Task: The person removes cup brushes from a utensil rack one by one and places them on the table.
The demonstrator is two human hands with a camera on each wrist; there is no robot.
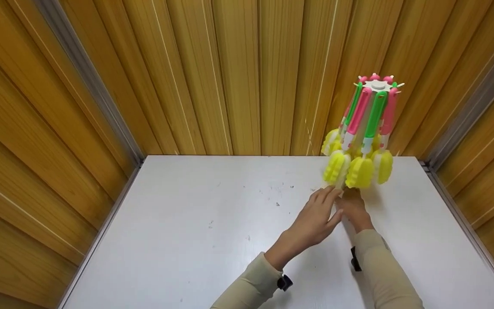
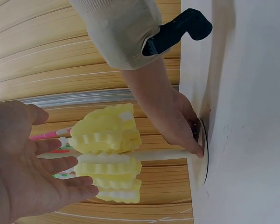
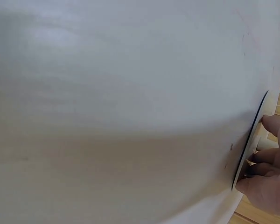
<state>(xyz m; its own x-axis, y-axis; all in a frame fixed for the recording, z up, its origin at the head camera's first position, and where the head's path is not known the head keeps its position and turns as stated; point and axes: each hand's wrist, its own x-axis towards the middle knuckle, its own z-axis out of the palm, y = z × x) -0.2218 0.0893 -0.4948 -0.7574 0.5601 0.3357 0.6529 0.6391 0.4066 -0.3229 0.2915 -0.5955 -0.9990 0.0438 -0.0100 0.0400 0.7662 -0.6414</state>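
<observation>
A white stand [image 1: 378, 86] with a round top stands at the table's back right. Around it hang several cup brushes [image 1: 374, 113] with pink and green handles and yellow-and-white sponge heads. Low on the stand, my right hand [image 1: 353, 208] grips the round white base [image 2: 204, 163], close to the pole. The right wrist view shows its thumb and fingers [image 3: 275, 123] bent over the base's rim. My left hand [image 1: 315, 218] is just left of the right one, below the sponge heads. Its fingers are extended and spread, holding nothing.
The white table [image 1: 178, 240] carries small dark marks. Wood-patterned panels [image 1: 238, 77] rise behind it and at both sides. Grey metal strips [image 1: 101, 86] run along the corners and table edges. Each sleeve has a black strap piece [image 1: 284, 282] at the wrist.
</observation>
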